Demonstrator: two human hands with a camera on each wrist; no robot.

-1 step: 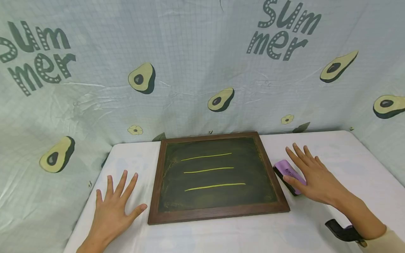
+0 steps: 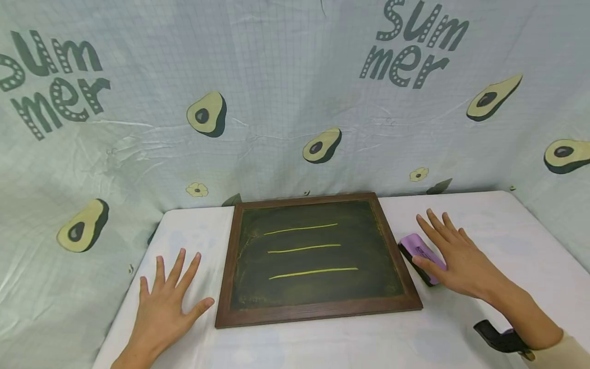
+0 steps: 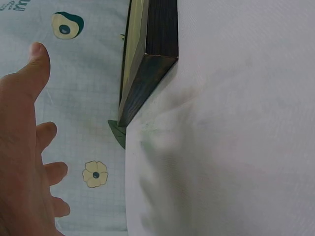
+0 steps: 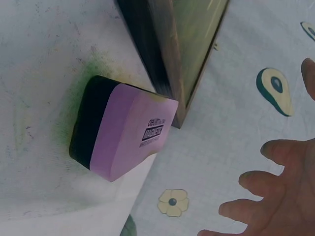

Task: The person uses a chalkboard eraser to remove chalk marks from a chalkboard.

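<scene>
A wood-framed chalkboard [image 2: 318, 292] lies on the white-covered table, with three yellow chalk lines drawn across its dark surface. Left of it, my left hand [image 2: 161, 312] is spread, fingers apart, holding nothing; the left wrist view shows it above the cloth. On the other side, my right hand [image 2: 461, 261] is spread too and holds nothing. A purple board eraser [image 4: 135, 128] with a black pad rests against or close to the frame's right side. In the head view the right thumb overlaps the eraser, but the right wrist view shows the hand apart from it.
The white tablecloth [image 2: 295, 348] has greenish smudges near the eraser in the right wrist view. Behind the table hangs a pale curtain [image 2: 267, 92] printed with avocados, flowers and lettering. A black strap [image 2: 500, 338] is on the right wrist.
</scene>
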